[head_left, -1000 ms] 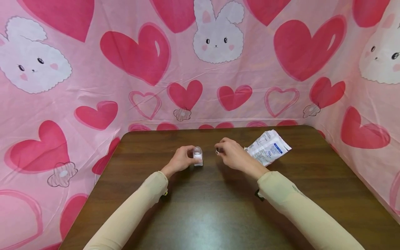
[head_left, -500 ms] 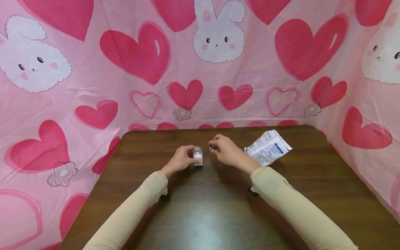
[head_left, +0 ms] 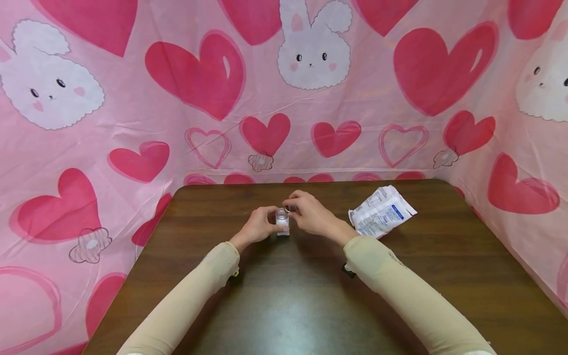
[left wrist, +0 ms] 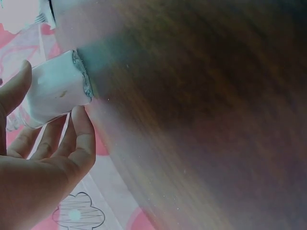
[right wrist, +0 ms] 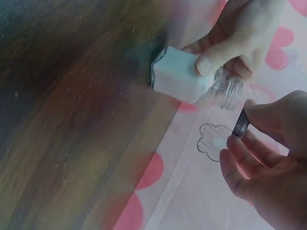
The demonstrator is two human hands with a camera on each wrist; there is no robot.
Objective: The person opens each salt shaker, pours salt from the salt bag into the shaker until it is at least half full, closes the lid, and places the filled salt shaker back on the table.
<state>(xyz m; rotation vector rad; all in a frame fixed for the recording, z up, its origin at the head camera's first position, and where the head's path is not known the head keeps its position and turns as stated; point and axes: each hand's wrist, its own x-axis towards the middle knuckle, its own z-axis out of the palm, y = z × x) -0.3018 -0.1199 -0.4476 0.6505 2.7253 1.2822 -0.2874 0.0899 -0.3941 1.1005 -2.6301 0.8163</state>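
Note:
My left hand (head_left: 257,226) grips a small squarish glass jar (head_left: 283,230) of white contents, upright on the brown table, thumb on one side and fingers on the other. Its clear threaded neck (right wrist: 227,92) is uncovered. Thick glass shows at the base of the jar (left wrist: 57,86) in the left wrist view. Just right of the neck, my right hand (head_left: 310,215) pinches a dark ridged screw cap (right wrist: 241,124) between thumb and fingertips. A narrow gap separates cap and neck in the right wrist view.
A white printed pouch (head_left: 382,213) lies on the table (head_left: 284,296) to the right, beyond my right forearm. Pink cloth (head_left: 213,172) with hearts and rabbits hangs behind and at both sides of the table.
My right hand has moved left with the screw cap, from well right of the jar to close beside its neck. My left hand and the jar have stayed in place.

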